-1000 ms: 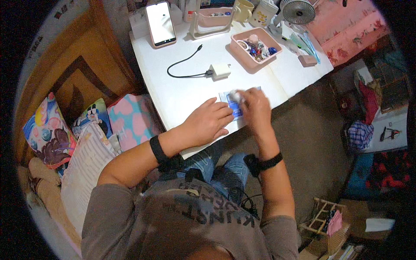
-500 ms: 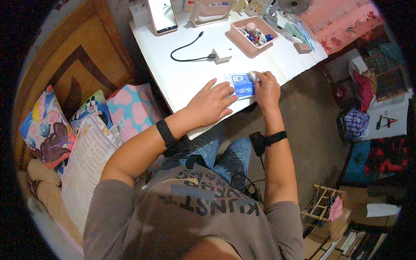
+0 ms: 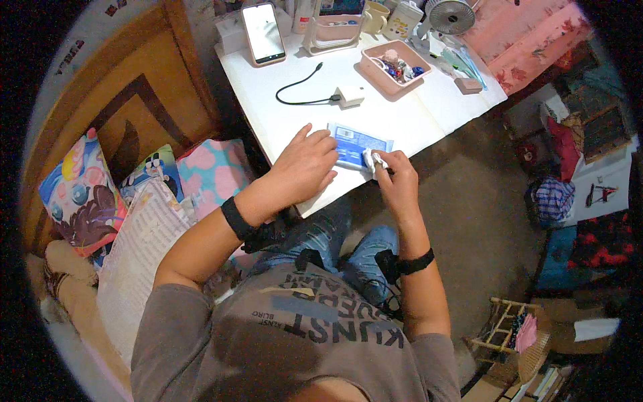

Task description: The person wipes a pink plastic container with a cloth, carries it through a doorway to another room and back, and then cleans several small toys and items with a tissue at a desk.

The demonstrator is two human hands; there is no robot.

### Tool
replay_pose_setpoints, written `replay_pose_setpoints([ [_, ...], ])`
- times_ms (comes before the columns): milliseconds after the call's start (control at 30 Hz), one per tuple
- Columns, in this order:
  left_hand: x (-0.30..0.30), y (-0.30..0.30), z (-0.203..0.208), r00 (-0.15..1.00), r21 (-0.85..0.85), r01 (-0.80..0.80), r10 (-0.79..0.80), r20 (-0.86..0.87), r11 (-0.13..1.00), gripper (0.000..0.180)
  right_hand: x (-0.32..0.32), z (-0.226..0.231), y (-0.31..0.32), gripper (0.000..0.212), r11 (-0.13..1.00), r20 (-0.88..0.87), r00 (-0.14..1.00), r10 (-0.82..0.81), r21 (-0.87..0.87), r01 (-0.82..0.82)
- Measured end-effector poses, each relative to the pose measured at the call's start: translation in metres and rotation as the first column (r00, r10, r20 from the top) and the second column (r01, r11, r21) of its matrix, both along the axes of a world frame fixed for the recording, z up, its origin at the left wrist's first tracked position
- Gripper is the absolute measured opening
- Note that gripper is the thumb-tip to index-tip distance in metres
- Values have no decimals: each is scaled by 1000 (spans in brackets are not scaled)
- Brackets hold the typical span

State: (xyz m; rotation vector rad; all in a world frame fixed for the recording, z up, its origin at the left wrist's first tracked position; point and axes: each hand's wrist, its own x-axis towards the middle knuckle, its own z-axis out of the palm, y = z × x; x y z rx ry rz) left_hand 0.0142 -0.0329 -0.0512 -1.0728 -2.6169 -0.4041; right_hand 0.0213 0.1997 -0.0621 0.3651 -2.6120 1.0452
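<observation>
A flat blue and white packet (image 3: 362, 142) lies near the front edge of the white table (image 3: 415, 127). My right hand (image 3: 400, 182) pinches a crumpled white tissue or cloth (image 3: 369, 159) against the packet's lower right part. Flat beside the packet's left edge rests my left hand (image 3: 303, 165), its fingers stretched out and slightly bent, the fingertips touching or just over that edge. Whether they press on the packet is hard to see.
Beyond the packet lie a white charger (image 3: 349, 96) and its black cable (image 3: 295, 102). A propped phone (image 3: 264, 33), a pink tray (image 3: 387, 82) of small items, a cup (image 3: 374, 18) and a small fan (image 3: 450, 17) stand farther back. Cushions (image 3: 213, 169) lie left of the table.
The packet has shifted left and turned slightly. My right hand has moved the white tissue from the packet's upper right to its lower right part. The view has shifted a little too.
</observation>
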Motion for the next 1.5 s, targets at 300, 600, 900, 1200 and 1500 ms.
replay_pose_setpoints([
  [300,18,26,-15,998,188,69,-69,-10,980,49,7,-8,-2,25,996,-116,992,56,78,-47],
  [600,12,24,-12,993,173,120,-117,-28,978,38,-52,-13,33,23,973,-170,966,-196,91,213],
  [900,16,11,-3,989,175,148,-146,-23,974,34,-1,-9,11,28,1000,-99,995,6,30,-3],
  [1200,32,13,-12,995,201,96,-94,-18,975,47,1,25,-9,24,995,-86,995,46,-85,-54],
  [1500,30,13,-16,996,241,85,-82,-23,967,38,-68,15,-49,16,869,-229,932,281,474,-145],
])
